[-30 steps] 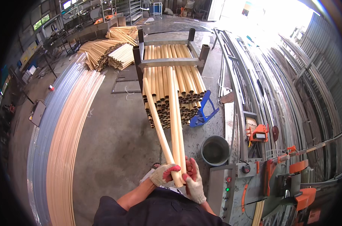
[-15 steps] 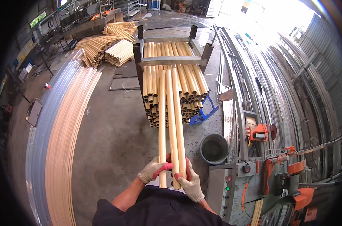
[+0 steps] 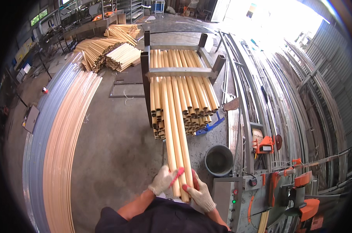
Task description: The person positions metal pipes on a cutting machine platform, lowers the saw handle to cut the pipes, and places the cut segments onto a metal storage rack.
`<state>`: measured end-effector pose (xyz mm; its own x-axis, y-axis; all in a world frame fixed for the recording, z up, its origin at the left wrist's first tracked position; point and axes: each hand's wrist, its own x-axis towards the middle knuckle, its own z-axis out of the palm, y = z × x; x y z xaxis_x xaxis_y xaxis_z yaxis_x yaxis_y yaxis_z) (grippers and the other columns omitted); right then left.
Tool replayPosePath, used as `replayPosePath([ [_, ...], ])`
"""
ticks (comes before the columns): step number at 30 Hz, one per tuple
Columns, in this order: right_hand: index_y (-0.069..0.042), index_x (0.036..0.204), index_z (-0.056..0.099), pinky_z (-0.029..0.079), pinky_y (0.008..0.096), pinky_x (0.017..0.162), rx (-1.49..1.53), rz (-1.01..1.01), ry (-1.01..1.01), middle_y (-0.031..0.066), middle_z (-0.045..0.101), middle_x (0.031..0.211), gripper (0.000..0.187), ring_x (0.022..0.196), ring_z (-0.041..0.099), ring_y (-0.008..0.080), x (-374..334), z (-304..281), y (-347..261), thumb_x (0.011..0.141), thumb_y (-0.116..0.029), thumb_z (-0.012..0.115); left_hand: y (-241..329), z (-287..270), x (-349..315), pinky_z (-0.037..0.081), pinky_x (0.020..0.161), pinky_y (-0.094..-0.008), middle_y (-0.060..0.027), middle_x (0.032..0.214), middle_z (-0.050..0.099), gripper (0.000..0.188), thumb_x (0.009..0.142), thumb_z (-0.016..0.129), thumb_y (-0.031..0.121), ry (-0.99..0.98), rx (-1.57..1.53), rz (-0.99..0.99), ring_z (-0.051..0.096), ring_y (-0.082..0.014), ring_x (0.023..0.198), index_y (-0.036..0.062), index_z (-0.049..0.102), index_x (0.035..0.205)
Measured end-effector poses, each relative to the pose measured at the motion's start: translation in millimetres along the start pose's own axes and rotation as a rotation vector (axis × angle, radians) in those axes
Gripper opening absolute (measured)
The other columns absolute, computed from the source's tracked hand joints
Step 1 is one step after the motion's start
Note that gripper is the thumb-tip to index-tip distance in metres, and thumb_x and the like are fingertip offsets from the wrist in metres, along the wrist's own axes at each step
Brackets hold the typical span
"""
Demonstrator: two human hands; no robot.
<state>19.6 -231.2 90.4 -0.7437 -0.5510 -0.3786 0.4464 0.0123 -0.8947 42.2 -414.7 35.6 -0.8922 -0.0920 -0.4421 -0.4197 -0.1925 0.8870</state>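
Three long gold-coloured metal tubes (image 3: 176, 143) lie side by side, pointing away from me. Gripped around their near ends are my left hand (image 3: 165, 180) on the left side and my right hand (image 3: 200, 194) on the right. Both wear pale knit gloves with red palms, and both are closed. The tubes' far ends reach over a stack of similar tubes (image 3: 202, 101), close to the front crossbar of a metal rack (image 3: 180, 72). Many open tube ends face me there. The undersides of the held tubes and some of my fingers are hidden.
A dark round bucket (image 3: 219, 160) stands right of the tubes, beside a grey machine (image 3: 238, 202) with orange parts. Long wood-coloured strips (image 3: 65, 155) lie at left. More tube bundles (image 3: 123, 57) sit at far left. Metal bars (image 3: 288, 105) run along the right.
The left tube has come together with the other two, closing the gap between them. Their far ends now lie nearer the rack's crossbar. Both hands keep their hold; the view has shifted slightly.
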Motion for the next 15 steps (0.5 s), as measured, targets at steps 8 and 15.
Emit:
replayPosePath([
  [8,0.002,0.149,0.037,0.053,0.0237,0.065,-0.378,0.039,0.144,0.01,0.066,0.113,0.057,0.08,0.063,0.0093,59,-20,29,0.098,-0.016,0.056,41,2,39,0.051,0.058,-0.0305,-0.0059,0.074,0.067,0.043,0.088,0.073,0.037,0.176,0.051,0.109,0.061,-0.0111,0.063,-0.0042,0.07,0.099],
  [15,0.001,0.143,0.044,0.041,0.0217,0.037,-0.144,-0.239,0.346,0.0082,0.068,0.097,0.054,0.054,0.057,0.0065,138,30,3,0.096,-0.02,0.062,42,-59,137,0.053,0.067,-0.0303,-0.0099,0.088,0.072,0.046,0.084,0.079,0.036,0.334,0.104,0.174,0.065,-0.0124,0.075,-0.0034,0.07,0.107],
])
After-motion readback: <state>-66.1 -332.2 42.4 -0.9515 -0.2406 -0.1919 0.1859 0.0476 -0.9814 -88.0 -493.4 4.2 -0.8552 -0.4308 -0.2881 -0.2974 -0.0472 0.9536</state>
